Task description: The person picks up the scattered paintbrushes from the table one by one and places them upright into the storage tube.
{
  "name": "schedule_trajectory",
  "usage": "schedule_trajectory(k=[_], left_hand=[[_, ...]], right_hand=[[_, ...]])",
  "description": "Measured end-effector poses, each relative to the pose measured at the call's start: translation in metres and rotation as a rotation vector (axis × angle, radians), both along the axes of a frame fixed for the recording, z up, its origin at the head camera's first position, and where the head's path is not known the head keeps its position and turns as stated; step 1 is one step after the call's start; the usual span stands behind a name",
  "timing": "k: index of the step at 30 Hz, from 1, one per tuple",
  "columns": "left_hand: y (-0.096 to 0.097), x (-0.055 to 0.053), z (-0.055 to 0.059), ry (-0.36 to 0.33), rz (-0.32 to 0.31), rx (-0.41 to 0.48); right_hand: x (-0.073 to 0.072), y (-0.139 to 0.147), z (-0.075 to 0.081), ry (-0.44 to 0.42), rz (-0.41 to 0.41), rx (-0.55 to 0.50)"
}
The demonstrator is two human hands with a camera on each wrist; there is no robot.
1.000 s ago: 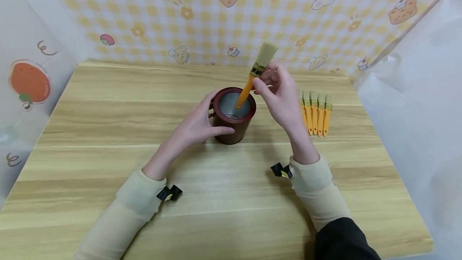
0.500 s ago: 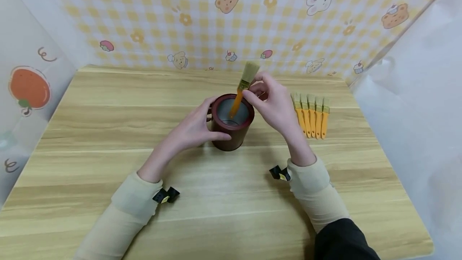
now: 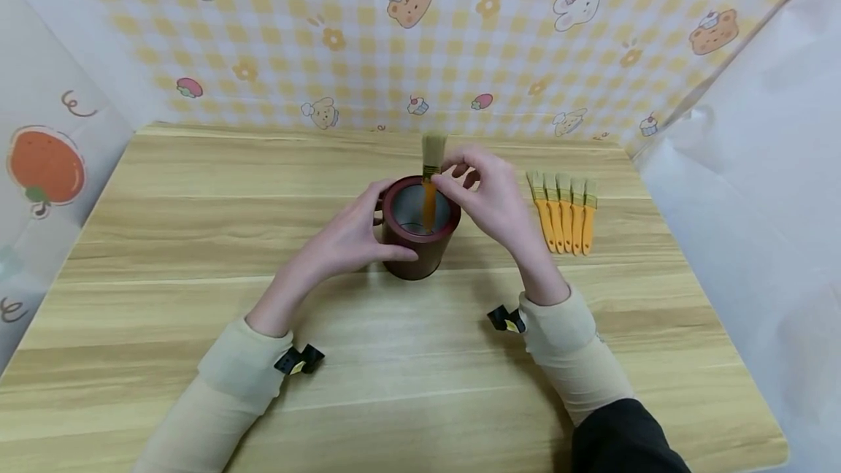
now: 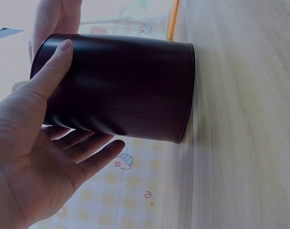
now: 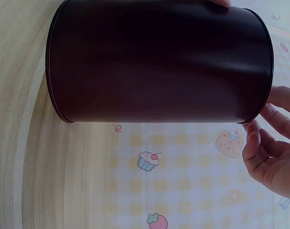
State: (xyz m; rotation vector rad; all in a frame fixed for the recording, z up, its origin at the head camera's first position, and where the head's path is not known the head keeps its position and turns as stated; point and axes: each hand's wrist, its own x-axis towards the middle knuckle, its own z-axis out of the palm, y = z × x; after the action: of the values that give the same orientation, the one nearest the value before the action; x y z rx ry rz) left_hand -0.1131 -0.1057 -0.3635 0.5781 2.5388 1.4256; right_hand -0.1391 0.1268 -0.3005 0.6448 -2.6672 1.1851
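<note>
Though six brushes (image 3: 566, 214), one container (image 3: 431, 254)

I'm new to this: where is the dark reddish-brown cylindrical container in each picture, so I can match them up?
Head: the dark reddish-brown cylindrical container stands near the centre.
Left wrist: the container appears sideways, above and left of centre.
Right wrist: the container appears sideways and large, across most of the upper half.
Shared landmark: the yellow-and-white checked backdrop, across the top in the head view, below the container in both wrist views.
</note>
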Motion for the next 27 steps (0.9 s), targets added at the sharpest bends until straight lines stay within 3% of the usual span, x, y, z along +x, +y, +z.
schedule_trajectory(k=[8,18,23,27], left_hand=[[0.002,0.001,0.0,-0.012,-0.001,-0.019],[0.002,0.001,0.001,-0.043,0.027,-0.083],[0.001,0.001,0.0,-0.048,0.028,-0.086],[0.001,0.001,0.0,-0.045,0.023,-0.083]], right_hand=[[-0.004,0.008,-0.002,-0.019,0.021,0.014],[-0.024,0.056,0.008,-0.086,-0.112,-0.04],[-0.037,0.091,0.007,-0.19,-0.181,0.024],[-0.043,0.117,0.001,-0.329,-0.226,0.122]])
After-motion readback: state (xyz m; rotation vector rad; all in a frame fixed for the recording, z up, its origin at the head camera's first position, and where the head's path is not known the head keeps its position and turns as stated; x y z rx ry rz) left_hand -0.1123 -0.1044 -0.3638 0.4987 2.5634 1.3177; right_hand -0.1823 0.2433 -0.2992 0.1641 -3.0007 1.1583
